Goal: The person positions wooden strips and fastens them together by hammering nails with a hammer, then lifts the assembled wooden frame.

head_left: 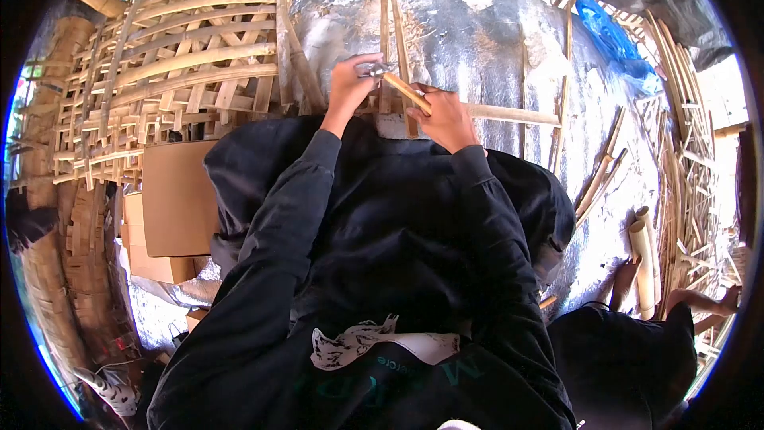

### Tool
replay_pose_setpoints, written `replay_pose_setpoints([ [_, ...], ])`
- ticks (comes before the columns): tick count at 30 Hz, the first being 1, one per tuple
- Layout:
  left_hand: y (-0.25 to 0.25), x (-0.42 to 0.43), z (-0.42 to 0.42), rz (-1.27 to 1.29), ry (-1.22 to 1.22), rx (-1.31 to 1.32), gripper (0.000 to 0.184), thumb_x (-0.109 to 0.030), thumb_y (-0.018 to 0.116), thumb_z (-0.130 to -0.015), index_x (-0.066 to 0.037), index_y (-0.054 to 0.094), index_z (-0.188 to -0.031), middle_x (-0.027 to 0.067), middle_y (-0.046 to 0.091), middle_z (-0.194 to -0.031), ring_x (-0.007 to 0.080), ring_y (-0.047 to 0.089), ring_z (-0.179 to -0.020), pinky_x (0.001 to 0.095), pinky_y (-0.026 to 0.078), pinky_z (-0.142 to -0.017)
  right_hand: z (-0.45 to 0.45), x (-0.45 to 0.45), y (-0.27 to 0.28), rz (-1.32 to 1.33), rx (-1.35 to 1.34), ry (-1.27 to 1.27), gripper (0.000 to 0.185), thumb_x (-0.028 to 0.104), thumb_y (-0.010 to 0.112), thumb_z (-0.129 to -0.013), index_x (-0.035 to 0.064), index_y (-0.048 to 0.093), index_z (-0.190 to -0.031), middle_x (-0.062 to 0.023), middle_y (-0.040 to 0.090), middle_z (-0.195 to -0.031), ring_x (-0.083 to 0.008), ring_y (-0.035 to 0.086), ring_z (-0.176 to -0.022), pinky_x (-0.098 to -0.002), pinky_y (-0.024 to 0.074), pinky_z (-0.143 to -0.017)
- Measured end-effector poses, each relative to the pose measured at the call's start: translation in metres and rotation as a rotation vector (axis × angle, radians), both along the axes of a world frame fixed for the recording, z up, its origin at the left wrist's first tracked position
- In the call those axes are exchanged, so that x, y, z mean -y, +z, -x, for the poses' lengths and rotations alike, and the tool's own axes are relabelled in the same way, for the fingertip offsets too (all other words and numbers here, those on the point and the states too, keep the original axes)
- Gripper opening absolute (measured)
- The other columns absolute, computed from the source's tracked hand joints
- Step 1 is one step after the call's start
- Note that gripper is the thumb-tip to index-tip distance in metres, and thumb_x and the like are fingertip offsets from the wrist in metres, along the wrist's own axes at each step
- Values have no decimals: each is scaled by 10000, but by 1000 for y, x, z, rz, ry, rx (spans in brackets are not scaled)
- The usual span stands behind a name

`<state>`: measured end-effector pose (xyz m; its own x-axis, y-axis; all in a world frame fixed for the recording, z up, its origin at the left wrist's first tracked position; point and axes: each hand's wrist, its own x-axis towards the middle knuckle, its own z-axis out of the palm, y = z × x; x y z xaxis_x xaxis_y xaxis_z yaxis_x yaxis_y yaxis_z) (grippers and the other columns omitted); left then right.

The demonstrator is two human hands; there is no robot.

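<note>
A short tan stick, perhaps a tool handle (407, 92), slants down to the right between my hands. My right hand (448, 117) is closed around its lower end. My left hand (352, 89) is closed at the upper left, its fingers around a small grey, metallic-looking object (372, 69) close to the stick's upper end. Exactly what this grey object is cannot be made out. Behind and below the hands, narrow bamboo strips (401, 32) stand nearly upright against a grey block (391, 126).
Woven bamboo lattice (191, 72) fills the left, above cardboard boxes (179, 199). A silvery sheet (493, 40) covers the ground ahead. Blue plastic (613, 44) lies at upper right; bamboo poles (643, 263) lie at right. Another person in dark clothes (629, 358) is at lower right.
</note>
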<state>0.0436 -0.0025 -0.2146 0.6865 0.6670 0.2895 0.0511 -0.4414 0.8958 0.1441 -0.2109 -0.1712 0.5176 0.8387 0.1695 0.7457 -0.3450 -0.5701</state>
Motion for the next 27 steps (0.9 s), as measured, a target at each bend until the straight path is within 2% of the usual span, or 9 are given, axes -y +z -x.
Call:
replay_pose_setpoints([
  [4,5,-5,7,127,-86,-21,359,1,702,-802,-84,816,-1131,29,767,-838,76,670,-762,278,520,-680,3,0,1,57,-1,-74,403,309,803,-869,93,743,-1204,-212,735,-927,-438,709,-875,-517,581,-768],
  [6,5,-2,12,157,-36,-203,394,75,620,-823,1,778,-1177,39,780,-1005,80,672,-886,270,523,-784,4,0,1,35,1,-78,403,323,802,-870,96,749,-1198,-204,740,-920,-427,716,-867,-517,582,-769],
  [7,6,-2,13,151,-41,-204,394,75,620,-823,1,778,-1177,39,780,-1005,80,672,-886,270,523,-784,2,-1,-3,65,-2,-80,406,327,802,-870,103,750,-1204,-203,740,-918,-423,718,-863,-518,581,-774],
  [10,7,-1,17,254,-13,-90,331,17,633,-870,17,776,-1168,47,777,-970,83,681,-886,275,521,-780,2,0,0,81,-8,-72,397,306,787,-889,128,743,-1241,-203,734,-935,-423,707,-882,-522,565,-778],
  [12,7,-2,21,413,90,-59,234,-43,706,-880,-1,805,-1089,43,763,-864,96,687,-791,257,491,-709,3,1,4,69,-13,-57,389,281,772,-908,146,734,-1271,-206,727,-954,-427,694,-905,-525,550,-777],
  [16,4,2,32,448,-59,36,187,-37,726,-911,42,781,-1072,82,783,-935,128,716,-848,258,516,-763,4,1,8,61,-39,-77,397,295,783,-902,139,742,-1265,-194,733,-954,-421,697,-906,-522,557,-778],
  [19,15,6,38,445,-150,-62,163,-35,720,-947,42,741,-1089,93,783,-1002,165,738,-951,287,529,-824,4,1,11,60,-58,-79,411,310,795,-893,136,745,-1261,-189,737,-957,-419,698,-908,-518,562,-781],
  [24,29,19,34,368,-51,-183,129,-49,737,-945,35,685,-1028,112,783,-993,163,739,-947,282,529,-816,-5,-2,-5,79,-22,-68,424,335,812,-878,121,753,-1239,-189,738,-963,-416,700,-919,-515,565,-783],
  [27,29,18,38,288,-86,-217,126,-50,745,-936,29,685,-1014,98,779,-966,152,734,-911,281,532,-793,-6,-4,-10,39,4,-74,379,381,828,-857,114,756,-1116,-176,733,-946,-406,711,-916,-532,568,-774],
])
